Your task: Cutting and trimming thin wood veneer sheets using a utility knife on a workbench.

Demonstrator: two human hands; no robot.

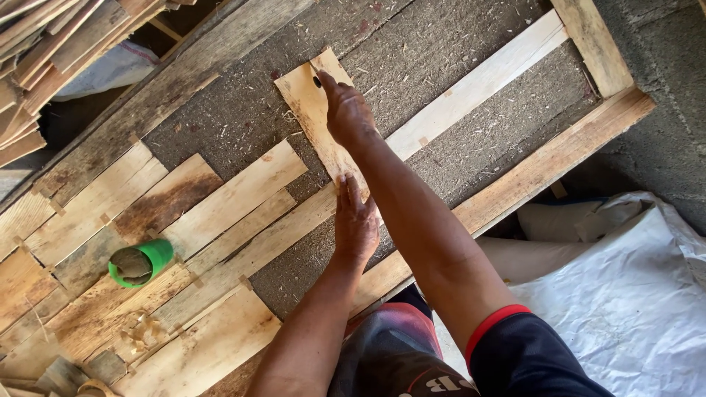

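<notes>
Head view: left hand [356, 220] and right hand [346, 112] press flat on thin board [318, 117]. Risk: board slips on sawdust, skewing it.

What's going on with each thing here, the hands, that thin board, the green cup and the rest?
Thin wooden board: lying flat on the grey mat, a dark knot hole near its far end.
Right hand: pressed flat on the board's far end.
Left hand: flat, fingers at the board's near end.
Green cup: tipped on its side on the laid slats.
Laid slats: flat, side by side.
White sack: crumpled.
</notes>
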